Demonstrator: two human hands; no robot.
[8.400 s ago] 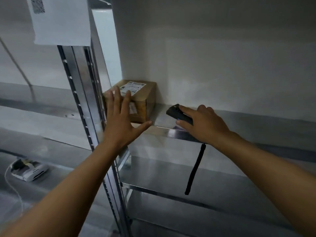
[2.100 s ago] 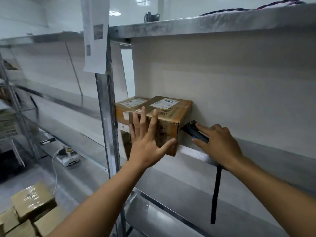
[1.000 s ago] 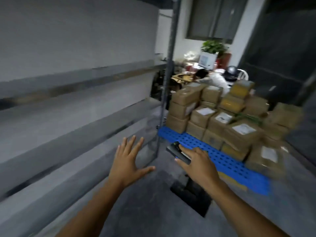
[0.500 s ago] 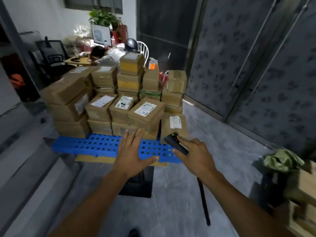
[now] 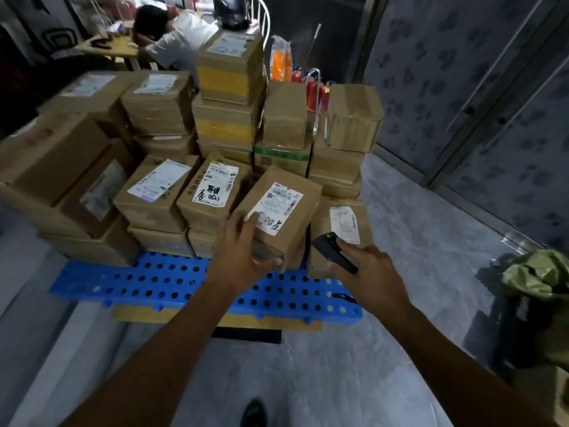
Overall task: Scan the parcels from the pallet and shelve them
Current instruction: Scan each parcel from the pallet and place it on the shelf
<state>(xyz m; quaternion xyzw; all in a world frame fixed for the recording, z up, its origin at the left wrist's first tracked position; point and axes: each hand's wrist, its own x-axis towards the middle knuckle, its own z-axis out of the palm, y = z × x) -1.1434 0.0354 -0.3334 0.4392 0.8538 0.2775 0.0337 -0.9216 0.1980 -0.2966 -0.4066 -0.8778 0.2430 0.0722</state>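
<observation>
Head camera is looking down at a blue pallet lying on the floor, with brown parcels piling up on it. The person's left hand is reaching to the front parcel, the one with a white label and black writing on top. Its fingers are lying on the top and its thumb is pressing the front side, so it is pinching the near corner. I think it is holding the box this way to keep it from sliding and to get ready to lift it.

The right hand is wrapping round a small black scanner. The scanner's tip is pointing up toward the boxes, most likely so it can read a bar code. The two hands are staying apart, one on each side of that near corner.

The front parcel is sitting on top of another box at the front of the pile. A smaller box is standing just beside it on the right, behind the scanner. Another labelled box is sitting close on its left. Pulling the parcel out carelessly could be bumping these two. The tall stack behind is looking a bit wobbly too.

Red fire extinguishers are poking up behind the pile. A green bag is slumping on the right. Far back, someone is leaning on a table.
</observation>
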